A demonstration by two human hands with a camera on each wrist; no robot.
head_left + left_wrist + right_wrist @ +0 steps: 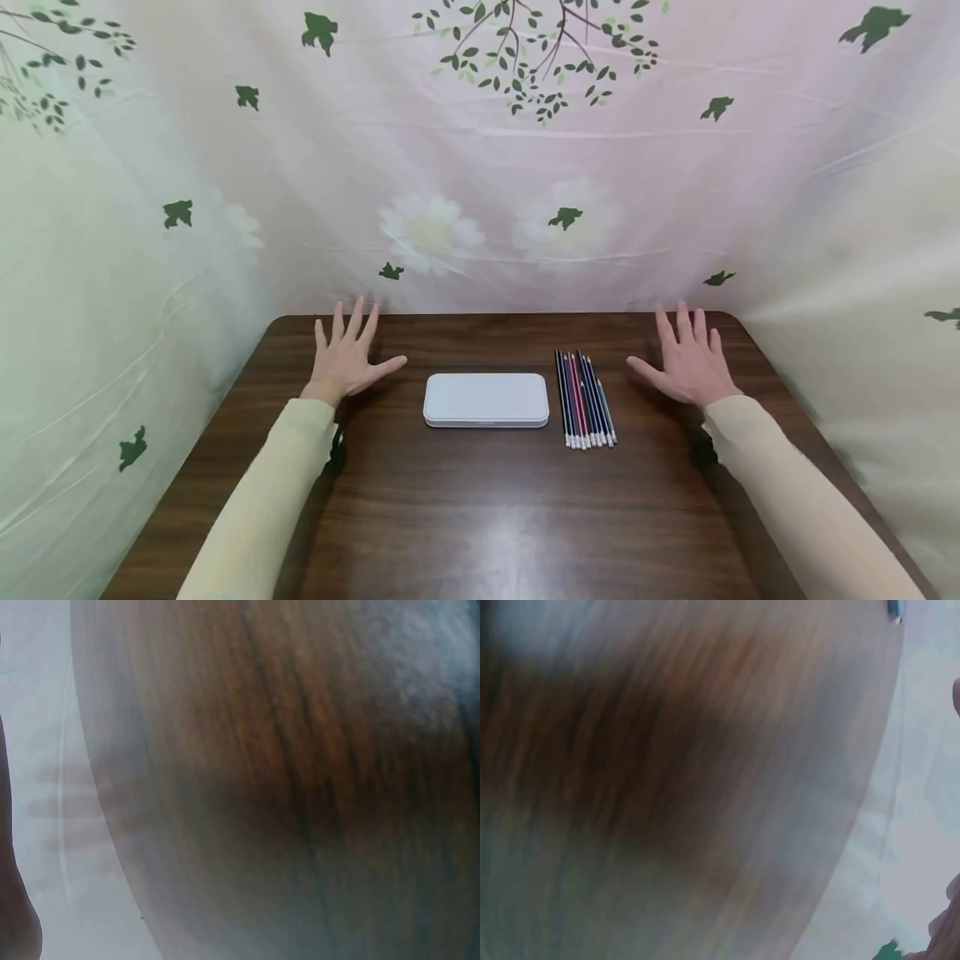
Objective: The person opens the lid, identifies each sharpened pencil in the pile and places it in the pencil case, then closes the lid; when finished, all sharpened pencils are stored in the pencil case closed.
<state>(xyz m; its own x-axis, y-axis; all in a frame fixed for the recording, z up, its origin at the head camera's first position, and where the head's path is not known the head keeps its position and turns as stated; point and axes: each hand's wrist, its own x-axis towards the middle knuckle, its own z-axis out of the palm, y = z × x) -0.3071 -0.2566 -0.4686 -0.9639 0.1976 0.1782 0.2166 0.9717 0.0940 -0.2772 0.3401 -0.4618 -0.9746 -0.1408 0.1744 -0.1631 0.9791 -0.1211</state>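
Note:
A white flat case with rounded corners lies closed near the middle of the table. Just to its right, several pencils lie side by side, white eraser ends toward me, mostly dark with a few red ones among them. My left hand is spread palm down over the table's far left part, thumb pointing toward the case. On the far right, my right hand is spread likewise, its thumb toward the pencils. Both hands hold nothing. In the right wrist view, a pencil end shows at the top edge.
The brown wooden table has rounded far corners. A pale curtain printed with leaves, birds and flowers hangs behind its far edge and along both sides.

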